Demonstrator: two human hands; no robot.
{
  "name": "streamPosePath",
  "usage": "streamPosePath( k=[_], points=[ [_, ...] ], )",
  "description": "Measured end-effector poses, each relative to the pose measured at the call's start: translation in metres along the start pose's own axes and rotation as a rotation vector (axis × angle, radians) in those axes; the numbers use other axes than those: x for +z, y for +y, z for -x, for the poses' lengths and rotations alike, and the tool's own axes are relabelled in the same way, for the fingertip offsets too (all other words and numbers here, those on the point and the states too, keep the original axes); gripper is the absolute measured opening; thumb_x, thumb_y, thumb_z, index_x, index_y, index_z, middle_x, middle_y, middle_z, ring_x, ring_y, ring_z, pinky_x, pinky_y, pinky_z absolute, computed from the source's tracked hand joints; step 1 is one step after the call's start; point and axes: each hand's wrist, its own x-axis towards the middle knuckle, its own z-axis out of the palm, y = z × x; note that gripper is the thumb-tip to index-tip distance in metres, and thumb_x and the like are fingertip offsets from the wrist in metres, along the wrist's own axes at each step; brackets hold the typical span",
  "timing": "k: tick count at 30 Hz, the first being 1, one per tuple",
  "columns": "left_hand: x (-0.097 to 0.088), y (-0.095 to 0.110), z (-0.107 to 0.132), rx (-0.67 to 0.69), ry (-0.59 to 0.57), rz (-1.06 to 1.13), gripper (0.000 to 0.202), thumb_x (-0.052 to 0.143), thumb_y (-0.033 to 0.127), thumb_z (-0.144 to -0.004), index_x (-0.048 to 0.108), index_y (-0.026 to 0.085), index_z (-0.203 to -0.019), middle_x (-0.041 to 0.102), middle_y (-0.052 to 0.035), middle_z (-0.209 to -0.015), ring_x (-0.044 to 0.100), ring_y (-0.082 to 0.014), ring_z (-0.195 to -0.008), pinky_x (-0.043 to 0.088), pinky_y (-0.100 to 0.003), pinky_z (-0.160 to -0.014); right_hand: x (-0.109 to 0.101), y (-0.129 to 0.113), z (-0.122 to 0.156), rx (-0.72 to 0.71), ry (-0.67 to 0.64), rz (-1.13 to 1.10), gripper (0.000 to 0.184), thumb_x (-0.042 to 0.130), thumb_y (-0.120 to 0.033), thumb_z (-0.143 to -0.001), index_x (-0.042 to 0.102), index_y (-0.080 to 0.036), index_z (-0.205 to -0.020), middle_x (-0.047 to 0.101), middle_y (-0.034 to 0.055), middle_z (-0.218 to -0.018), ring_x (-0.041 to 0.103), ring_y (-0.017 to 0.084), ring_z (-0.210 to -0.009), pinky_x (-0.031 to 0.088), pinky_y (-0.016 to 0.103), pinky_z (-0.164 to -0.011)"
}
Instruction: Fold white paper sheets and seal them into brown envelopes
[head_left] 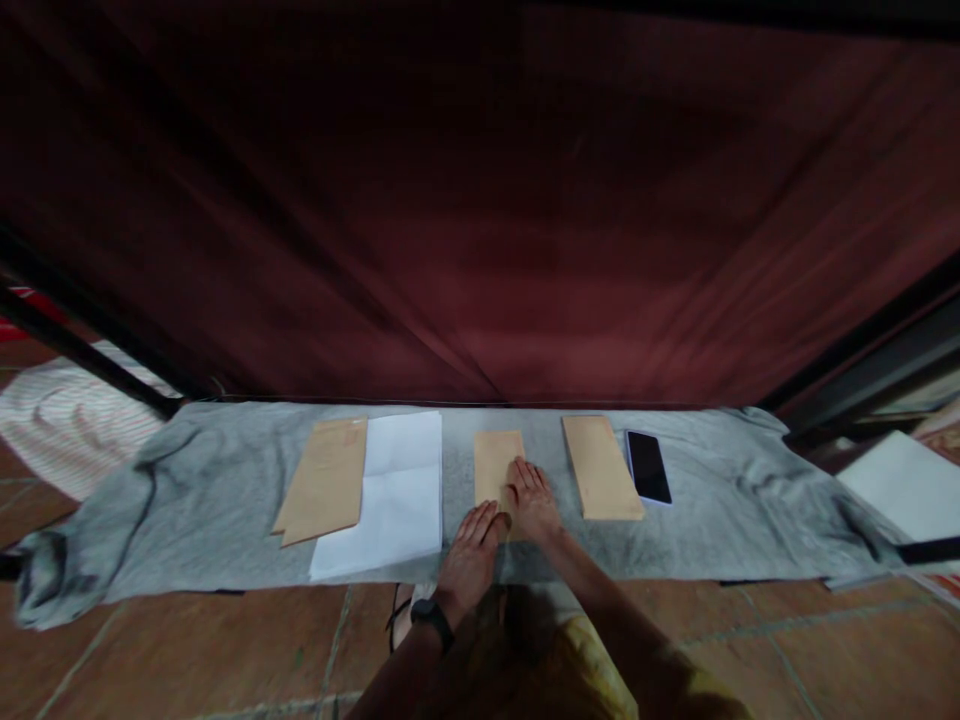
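Note:
A brown paper envelope [496, 455] lies upright before me on the grey cloth, its lower part partly covered by my hands. My left hand [471, 555], with a dark band on the wrist, rests at the envelope's lower left edge, fingers stretched out. Across its right side lies my right hand [534, 500], flat, with the fingertips pointing up and left. To the left, several brown envelopes [330, 480] overlap white paper sheets [401, 500]. On the right sits a stack of brown envelopes [601, 468].
A phone [649, 467] with a dark screen lies beside the right stack. Grey cloth [720, 490] covers the narrow surface, and a dark red fabric [480, 300] rises behind it. Dark metal bars [862, 345] stand at both sides. Tiled floor [262, 640] shows below.

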Motion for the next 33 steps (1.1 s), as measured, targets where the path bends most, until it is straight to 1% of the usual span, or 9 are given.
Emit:
streamPosePath(
  k=[4,7,10,15,19,22,27,29,33],
  points=[
    [0.002,-0.001,-0.001,0.011,-0.001,-0.01,0.054,0.042,0.004,-0.087,0.052,0.015,-0.139,0.052,-0.0149,-0.15,0.043,-0.0262,-0.144,0.041,-0.049,-0.117,-0.003,-0.017,-0.015,-0.04,-0.059,-0.025,0.044,0.039,-0.025,-0.103,0.053,-0.018,-0.144,0.053,0.0102,-0.15,0.049,0.023,-0.139,0.035,0.043,-0.117],
    [0.007,-0.005,-0.001,0.014,-0.009,-0.017,0.053,0.041,0.006,-0.088,0.052,0.015,-0.139,0.055,-0.0153,-0.146,0.046,-0.0265,-0.142,0.043,-0.049,-0.115,-0.002,-0.032,-0.033,-0.118,-0.125,-0.045,0.043,0.043,-0.029,-0.103,0.053,-0.021,-0.144,0.05,0.0075,-0.153,0.045,0.021,-0.141,0.032,0.04,-0.119],
    [0.012,-0.009,0.0,0.03,-0.024,-0.01,0.058,0.042,0.006,-0.086,0.051,0.017,-0.142,0.055,-0.0143,-0.147,0.046,-0.0266,-0.142,0.043,-0.05,-0.114,0.002,-0.036,-0.048,-0.169,-0.157,-0.053,0.042,0.045,-0.031,-0.104,0.053,-0.024,-0.144,0.048,0.005,-0.155,0.043,0.021,-0.142,0.029,0.041,-0.12],
    [0.012,-0.012,0.003,0.07,0.001,0.019,0.066,0.046,0.004,-0.083,0.046,0.015,-0.148,0.045,-0.0154,-0.155,0.037,-0.0276,-0.147,0.039,-0.049,-0.118,0.01,-0.015,-0.064,-0.132,-0.156,-0.04,0.045,0.042,-0.034,-0.105,0.05,-0.022,-0.147,0.041,0.0075,-0.159,0.039,0.023,-0.146,0.027,0.043,-0.121],
    [0.011,-0.012,0.003,0.076,0.038,0.033,0.059,0.044,0.005,-0.087,0.05,0.015,-0.145,0.047,-0.0143,-0.154,0.038,-0.0269,-0.147,0.039,-0.048,-0.118,0.014,0.006,-0.07,-0.047,-0.127,-0.042,0.051,0.042,-0.039,-0.104,0.045,-0.019,-0.151,0.039,0.0108,-0.16,0.036,0.025,-0.148,0.027,0.044,-0.121],
    [0.011,-0.012,0.002,0.082,0.051,0.022,0.051,0.045,0.011,-0.093,0.052,0.015,-0.143,0.049,-0.014,-0.153,0.041,-0.0268,-0.145,0.041,-0.047,-0.117,0.014,0.014,-0.072,-0.012,-0.109,-0.044,0.055,0.041,-0.039,-0.103,0.044,-0.015,-0.152,0.041,0.0127,-0.158,0.035,0.026,-0.148,0.028,0.044,-0.121],
    [0.012,-0.007,-0.003,0.039,0.062,-0.015,0.043,0.048,0.029,-0.101,0.054,0.019,-0.143,0.053,-0.0124,-0.149,0.046,-0.0265,-0.141,0.042,-0.047,-0.115,0.009,0.016,-0.056,0.018,-0.092,-0.052,0.052,0.037,-0.031,-0.103,0.045,-0.01,-0.15,0.043,0.0137,-0.157,0.04,0.027,-0.146,0.03,0.045,-0.121],
    [0.01,-0.004,-0.004,0.033,0.05,-0.025,0.046,0.052,0.032,-0.1,0.052,0.023,-0.145,0.053,-0.0113,-0.149,0.046,-0.0273,-0.141,0.042,-0.048,-0.115,0.004,0.017,-0.037,-0.005,-0.075,-0.07,0.05,0.035,-0.025,-0.103,0.046,-0.012,-0.15,0.044,0.0124,-0.156,0.041,0.026,-0.145,0.031,0.047,-0.12],
    [0.006,0.0,-0.002,0.049,0.035,-0.043,0.05,0.056,0.037,-0.098,0.05,0.03,-0.147,0.048,-0.0098,-0.153,0.042,-0.0294,-0.143,0.04,-0.05,-0.115,-0.01,0.019,0.016,-0.116,-0.066,-0.118,0.052,0.039,-0.018,-0.099,0.045,-0.013,-0.151,0.049,0.0137,-0.153,0.043,0.025,-0.144,0.035,0.047,-0.118]
  ],
)
